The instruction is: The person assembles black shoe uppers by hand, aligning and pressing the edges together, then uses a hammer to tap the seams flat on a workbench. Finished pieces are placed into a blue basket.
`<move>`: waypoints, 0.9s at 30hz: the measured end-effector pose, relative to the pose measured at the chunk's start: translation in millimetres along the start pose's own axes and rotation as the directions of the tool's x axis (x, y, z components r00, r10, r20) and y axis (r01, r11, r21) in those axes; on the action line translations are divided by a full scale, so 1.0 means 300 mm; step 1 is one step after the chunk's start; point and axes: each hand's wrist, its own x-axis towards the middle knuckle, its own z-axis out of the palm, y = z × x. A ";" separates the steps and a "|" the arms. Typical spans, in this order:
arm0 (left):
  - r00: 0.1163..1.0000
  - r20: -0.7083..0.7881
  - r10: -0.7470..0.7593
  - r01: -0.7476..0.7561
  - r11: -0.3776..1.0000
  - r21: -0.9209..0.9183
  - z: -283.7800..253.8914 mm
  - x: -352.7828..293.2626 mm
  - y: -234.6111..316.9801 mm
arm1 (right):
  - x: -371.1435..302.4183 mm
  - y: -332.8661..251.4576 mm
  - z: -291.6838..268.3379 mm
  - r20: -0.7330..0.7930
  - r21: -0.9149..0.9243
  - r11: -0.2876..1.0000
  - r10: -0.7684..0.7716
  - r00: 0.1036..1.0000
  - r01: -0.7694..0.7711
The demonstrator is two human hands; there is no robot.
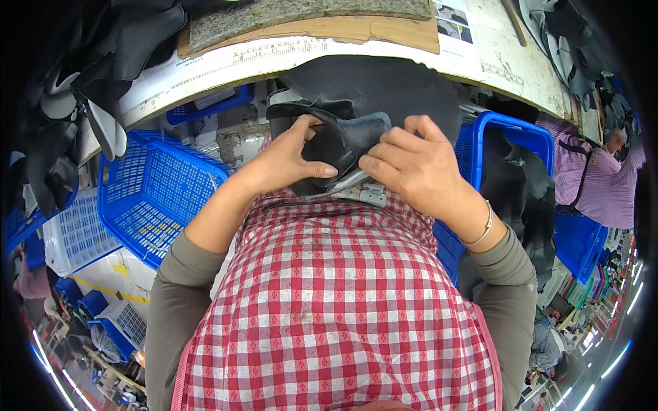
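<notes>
Close to my apron, both hands work on a black leather shoe upper (353, 140), its sides curved up and a paler grey face showing. My left hand (284, 161) grips its left side, thumb inside the fold and the other fingers partly hidden behind the leather. On the opposite edge, the bent fingers of my right hand (418, 161) pinch the upper near its grey rim. Behind the piece, a wide black sheet (384, 82) hangs over the table's front edge.
A white worktable (490, 55) spans the far side, with a stone slab (301, 20) on cardboard. Piles of black cut pieces (133, 48) lie at left. Blue crates stand left (161, 195) and right (517, 123), the right one holding black material. A person in a pink-striped top (603, 181) is at far right.
</notes>
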 end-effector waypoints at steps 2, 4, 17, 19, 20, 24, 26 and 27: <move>0.997 -0.077 -0.027 0.044 0.973 0.226 0.020 0.046 0.002 | 0.011 0.004 0.014 -0.073 -0.001 0.999 0.038 0.997 -0.039; 0.976 -0.184 0.118 0.022 0.787 0.616 0.027 0.067 0.066 | 0.013 0.005 0.034 0.022 0.023 0.998 0.062 0.998 -0.063; 0.989 0.122 0.086 -0.122 0.938 0.324 -0.025 0.121 0.252 | -0.009 -0.027 0.102 -0.046 0.067 0.957 0.284 0.958 -0.281; 0.996 0.077 -0.045 0.029 0.980 0.197 -0.026 0.129 0.188 | -0.036 -0.026 0.114 0.167 0.547 0.530 0.689 0.705 -0.648; 0.990 0.108 -0.088 0.071 0.986 0.151 -0.024 0.126 0.170 | -0.057 -0.024 0.118 0.401 0.649 0.128 0.780 0.480 -0.750; 0.990 0.125 -0.069 0.067 0.998 0.018 -0.026 0.109 0.197 | -0.130 -0.016 0.143 0.561 0.776 -0.251 0.696 0.448 -0.579; 0.985 0.173 0.007 -0.015 0.999 0.044 -0.017 0.121 0.226 | -0.142 -0.016 0.158 0.590 0.793 -0.373 0.667 0.454 -0.482; 0.986 0.165 -0.028 0.012 0.995 0.100 -0.012 0.131 0.236 | -0.139 -0.020 0.166 0.576 0.794 -0.343 0.690 0.439 -0.502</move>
